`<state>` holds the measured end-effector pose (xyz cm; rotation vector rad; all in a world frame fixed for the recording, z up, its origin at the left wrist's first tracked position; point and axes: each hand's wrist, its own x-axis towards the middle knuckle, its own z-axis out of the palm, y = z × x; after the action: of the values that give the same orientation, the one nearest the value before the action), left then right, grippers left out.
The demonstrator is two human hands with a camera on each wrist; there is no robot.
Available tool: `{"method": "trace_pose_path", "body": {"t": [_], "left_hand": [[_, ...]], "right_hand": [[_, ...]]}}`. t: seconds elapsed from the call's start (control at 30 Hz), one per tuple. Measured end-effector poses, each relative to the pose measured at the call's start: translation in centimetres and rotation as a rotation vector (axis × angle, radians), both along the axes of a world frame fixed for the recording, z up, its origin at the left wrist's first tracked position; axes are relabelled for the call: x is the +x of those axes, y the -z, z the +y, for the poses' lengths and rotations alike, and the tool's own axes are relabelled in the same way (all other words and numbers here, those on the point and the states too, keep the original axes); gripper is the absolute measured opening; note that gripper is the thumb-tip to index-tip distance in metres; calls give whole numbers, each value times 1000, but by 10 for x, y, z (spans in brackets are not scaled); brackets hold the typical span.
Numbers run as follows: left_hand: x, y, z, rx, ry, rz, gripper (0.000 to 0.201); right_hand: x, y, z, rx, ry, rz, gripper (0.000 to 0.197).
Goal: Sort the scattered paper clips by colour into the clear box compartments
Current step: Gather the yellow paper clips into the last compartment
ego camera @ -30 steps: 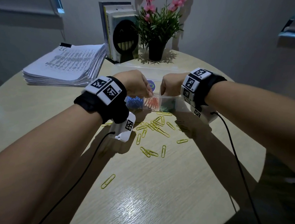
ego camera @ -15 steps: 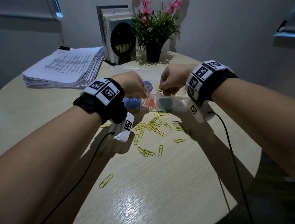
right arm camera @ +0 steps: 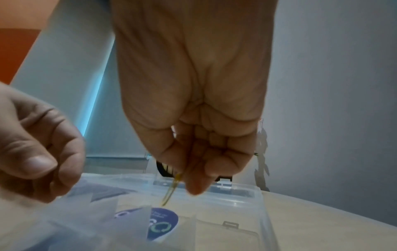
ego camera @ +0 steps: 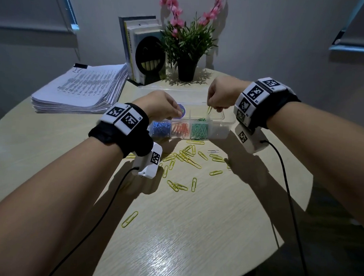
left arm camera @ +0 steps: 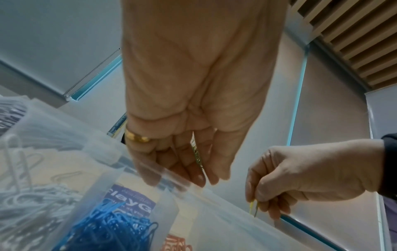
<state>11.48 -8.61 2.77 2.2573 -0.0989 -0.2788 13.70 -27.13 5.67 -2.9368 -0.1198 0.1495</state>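
Right hand (ego camera: 221, 95) pinches a yellow paper clip (ego camera: 209, 109), clip hanging tip-down over the clear box (ego camera: 225, 131), above a far-row compartment. Left hand (ego camera: 163, 105) hovers at the box's left end, fingers loosely curled, apparently holding nothing, though the wrist view is blurred by the plastic. Blue clips (ego camera: 161, 127), red clips (ego camera: 179, 129) and green clips (ego camera: 199, 129) fill near-row cells. Step in hand: dropping yellow. Next: let go inside one bare cell, then return for the scattered yellow clips (ego camera: 186, 156) on the table (ego camera: 193, 232).

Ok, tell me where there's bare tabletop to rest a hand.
Bare table lies near the front edge, past the lone yellow clip. Crowded: the yellow paper clips scattered before the clear box.
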Motion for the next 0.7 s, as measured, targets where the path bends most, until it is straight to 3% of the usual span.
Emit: {"method": "trace_pose_path", "body": {"t": [0.1, 0.23, 0.4, 0.5, 0.7], "left_hand": [[-8, 0, 2, -67, -28, -66, 13], [-20, -3, 9, -59, -29, -130, 17], [-39, -10, 29, 57, 17, -137, 15], [-49, -7, 44, 217, 69, -75, 13], [-53, 12, 73, 764, 137, -25, 30]], "right_hand": [[-8, -6, -5, -45, 47, -91, 24], [-23, 1, -5, -132, 54, -31, 17], [-46, 6, 6, 6, -80, -61, 22], [-64, 22, 21, 25, -172, 68, 18], [-79, 48, 42, -251, -228, 108, 15]]}}
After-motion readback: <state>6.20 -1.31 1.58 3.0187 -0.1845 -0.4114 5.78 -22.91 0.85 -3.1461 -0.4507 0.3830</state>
